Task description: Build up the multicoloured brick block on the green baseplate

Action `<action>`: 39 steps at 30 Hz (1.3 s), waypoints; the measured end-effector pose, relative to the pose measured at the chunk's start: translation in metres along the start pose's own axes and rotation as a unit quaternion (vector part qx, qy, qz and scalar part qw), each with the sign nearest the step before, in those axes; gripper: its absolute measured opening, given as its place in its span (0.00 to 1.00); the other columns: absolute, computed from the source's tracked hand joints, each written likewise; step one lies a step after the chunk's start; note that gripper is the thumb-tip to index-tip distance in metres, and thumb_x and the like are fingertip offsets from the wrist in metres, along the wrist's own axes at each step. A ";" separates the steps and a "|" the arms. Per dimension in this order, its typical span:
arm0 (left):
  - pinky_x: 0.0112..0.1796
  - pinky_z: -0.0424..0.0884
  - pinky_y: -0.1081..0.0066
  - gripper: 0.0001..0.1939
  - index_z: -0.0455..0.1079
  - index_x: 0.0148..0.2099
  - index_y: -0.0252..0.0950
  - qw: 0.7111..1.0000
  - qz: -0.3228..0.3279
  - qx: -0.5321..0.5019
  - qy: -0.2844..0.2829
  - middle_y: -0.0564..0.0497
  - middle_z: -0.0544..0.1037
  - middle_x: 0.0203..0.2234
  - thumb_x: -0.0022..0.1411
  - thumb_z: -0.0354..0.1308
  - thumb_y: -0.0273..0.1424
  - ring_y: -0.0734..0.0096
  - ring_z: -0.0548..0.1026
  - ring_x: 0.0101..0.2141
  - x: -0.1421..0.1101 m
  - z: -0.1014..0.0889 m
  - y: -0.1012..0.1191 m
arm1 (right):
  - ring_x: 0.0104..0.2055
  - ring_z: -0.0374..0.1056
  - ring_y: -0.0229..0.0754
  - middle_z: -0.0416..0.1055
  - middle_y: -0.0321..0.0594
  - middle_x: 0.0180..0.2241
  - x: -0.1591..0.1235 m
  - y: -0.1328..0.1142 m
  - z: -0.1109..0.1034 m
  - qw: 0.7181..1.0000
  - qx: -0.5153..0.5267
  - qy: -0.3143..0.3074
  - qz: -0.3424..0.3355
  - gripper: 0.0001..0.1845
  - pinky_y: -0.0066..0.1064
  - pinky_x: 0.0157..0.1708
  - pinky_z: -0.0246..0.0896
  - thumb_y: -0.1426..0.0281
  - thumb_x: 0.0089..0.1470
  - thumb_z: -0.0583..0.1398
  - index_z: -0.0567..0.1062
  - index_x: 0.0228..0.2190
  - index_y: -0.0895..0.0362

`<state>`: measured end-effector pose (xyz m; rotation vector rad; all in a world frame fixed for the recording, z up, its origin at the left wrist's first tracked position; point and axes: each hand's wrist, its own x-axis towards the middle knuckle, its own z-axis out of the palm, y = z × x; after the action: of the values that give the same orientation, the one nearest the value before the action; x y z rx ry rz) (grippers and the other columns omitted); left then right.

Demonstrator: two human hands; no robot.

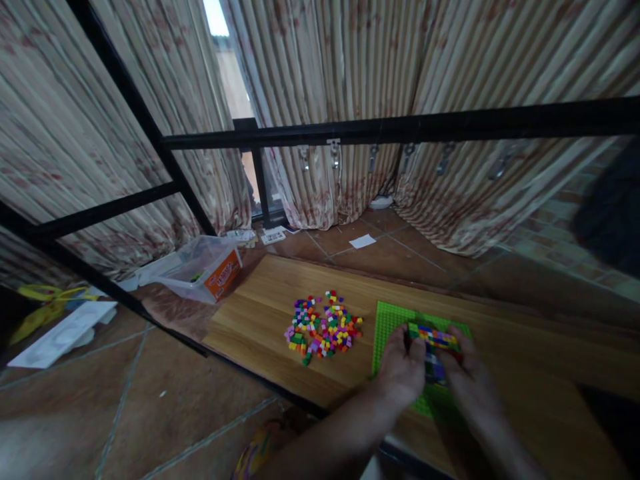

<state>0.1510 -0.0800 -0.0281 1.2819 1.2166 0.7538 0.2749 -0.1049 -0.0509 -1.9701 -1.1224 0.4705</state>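
A block build of many colours (434, 337) is between my two hands, above a green studded baseplate (393, 319). My left hand (404, 363) grips its left end, fingers closed round it. On the right end, my right hand (465, 367) is closed in the same way. Below the held part, more blue and purple bricks (435, 370) show between the hands; whether they are joined to it or to the baseplate I cannot tell. Left of the baseplate lies a loose spread of small coloured bricks (325, 327).
The wooden board (250, 293) carries the bricks and baseplate. A clear plastic box (200, 273) with an orange label stands past its left end. A black metal frame (350, 130) with hanging clips runs across the back, before striped curtains. White paper (363, 241) lies on the tiled floor.
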 end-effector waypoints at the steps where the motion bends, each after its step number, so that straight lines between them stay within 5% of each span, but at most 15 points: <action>1: 0.59 0.59 0.65 0.31 0.57 0.65 0.31 1.000 0.004 0.002 -0.009 0.41 0.66 0.60 0.65 0.47 0.42 0.59 0.64 0.59 -0.001 -0.002 0.000 | 0.49 0.69 0.53 0.69 0.53 0.52 0.000 -0.001 -0.001 1.000 -0.004 -0.008 0.011 0.37 0.44 0.50 0.61 0.56 0.52 0.51 0.62 0.60 0.60; 5: 0.50 0.69 0.66 0.27 0.64 0.61 0.35 0.998 0.031 0.040 -0.036 0.44 0.73 0.54 0.61 0.53 0.39 0.60 0.72 0.52 -0.010 -0.030 0.009 | 0.50 0.68 0.53 0.69 0.52 0.52 0.000 -0.003 -0.004 0.999 0.003 -0.023 0.040 0.37 0.43 0.50 0.61 0.57 0.50 0.52 0.62 0.59 0.58; 9: 0.39 0.72 0.71 0.15 0.76 0.45 0.35 0.979 0.116 0.162 -0.053 0.49 0.80 0.35 0.61 0.51 0.31 0.67 0.76 0.37 -0.014 -0.094 0.025 | 0.47 0.69 0.53 0.71 0.50 0.49 0.000 -0.005 -0.007 0.999 0.011 -0.032 0.041 0.38 0.43 0.48 0.62 0.55 0.49 0.53 0.63 0.59 0.57; 14: 0.31 0.65 0.78 0.11 0.77 0.33 0.30 0.944 0.090 0.305 0.092 0.54 0.75 0.22 0.56 0.52 0.25 0.73 0.72 0.29 -0.006 -0.187 0.031 | 0.43 0.71 0.52 0.72 0.50 0.48 0.002 -0.003 -0.008 0.999 0.005 -0.031 0.037 0.39 0.43 0.46 0.63 0.55 0.48 0.53 0.63 0.59 0.58; 17: 0.31 0.64 0.78 0.10 0.77 0.32 0.32 0.913 0.070 0.385 0.118 0.54 0.75 0.21 0.53 0.54 0.23 0.73 0.72 0.29 -0.003 -0.214 0.026 | 0.43 0.71 0.53 0.71 0.52 0.48 0.005 0.000 -0.006 0.999 0.002 -0.036 0.035 0.39 0.45 0.46 0.63 0.55 0.47 0.53 0.63 0.59 0.59; 24: 0.43 0.68 0.72 0.15 0.79 0.38 0.38 0.883 0.150 0.436 0.085 0.48 0.79 0.37 0.53 0.53 0.21 0.67 0.75 0.38 0.003 -0.204 0.011 | 0.45 0.70 0.55 0.71 0.52 0.49 0.010 -0.003 -0.005 0.998 -0.018 -0.019 0.054 0.39 0.46 0.46 0.63 0.53 0.48 0.53 0.64 0.59 0.59; 30: 0.48 0.68 0.68 0.16 0.79 0.36 0.40 0.871 0.143 0.466 0.060 0.49 0.79 0.37 0.52 0.53 0.19 0.65 0.74 0.42 0.007 -0.189 0.012 | 0.42 0.71 0.55 0.71 0.53 0.49 0.009 -0.007 -0.005 0.998 -0.033 -0.010 0.043 0.38 0.47 0.44 0.64 0.53 0.48 0.53 0.65 0.57 0.58; 39: 0.54 0.65 0.66 0.19 0.78 0.40 0.38 0.860 0.175 0.477 0.050 0.47 0.80 0.40 0.53 0.50 0.17 0.63 0.74 0.48 0.011 -0.164 0.008 | 0.51 0.67 0.57 0.68 0.53 0.53 0.008 -0.010 -0.005 0.998 -0.044 -0.015 0.038 0.38 0.48 0.50 0.60 0.53 0.49 0.51 0.66 0.57 0.59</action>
<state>0.0001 -0.0200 -0.0010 2.3512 1.5300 0.4500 0.2769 -0.0980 -0.0390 -2.0944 -1.1065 0.5009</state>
